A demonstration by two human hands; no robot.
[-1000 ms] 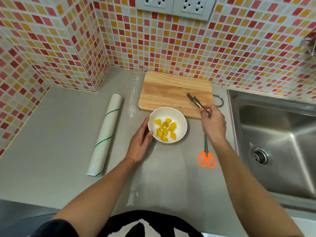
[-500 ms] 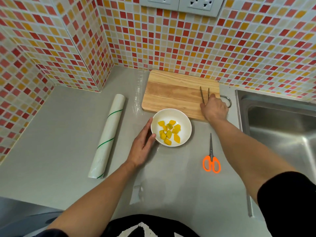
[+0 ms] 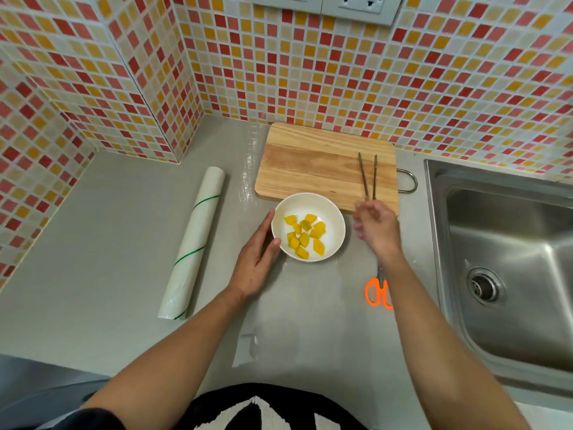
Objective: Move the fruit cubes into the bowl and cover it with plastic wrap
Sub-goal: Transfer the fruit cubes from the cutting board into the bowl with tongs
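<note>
Right hand (image 3: 376,226) is off the pair of thin dark metal chopsticks (image 3: 369,175); half a second ago it covered their near ends on the board, now they lie released, side by side on the right part of the rectangular light wooden cutting board (image 3: 313,164). The hand sits just below them, blurred, fingers loosely spread, holding nothing. Its forearm now crosses the orange-handled scissors (image 3: 376,293), which were fully visible before.

Left hand (image 3: 257,259): unchanged. Fingers straight, cupped against the left wall of the round white ceramic bowl (image 3: 333,209), thumb tip at the rim. Steadying, not gripping.

Yellow fruit cubes (image 3: 305,235) are all in the bowl, clustered at its bottom. Bowl sits on the grey countertop (image 3: 108,228), touching or just overlapping the board's near edge. No cubes visible on the board, so I judge the transfer done and wrapping next.

Long white roll of plastic wrap with thin green stripes (image 3: 193,243) lies on the counter left of the bowl, well apart from the left hand, untouched.

Handling, my read:
- Roll is light and stiff, round, will roll if nudged. Grip around the middle or pin one end.
- Film is thin, limp, clingy, folds onto itself. Find the free edge, pull flat with both hands. Can't see where the edge is.
- Bowl is rigid, smooth, breakable; keep a hand on it while stretching film over the rim.

Stainless steel sink (image 3: 502,259) to the right, not involved.
</note>
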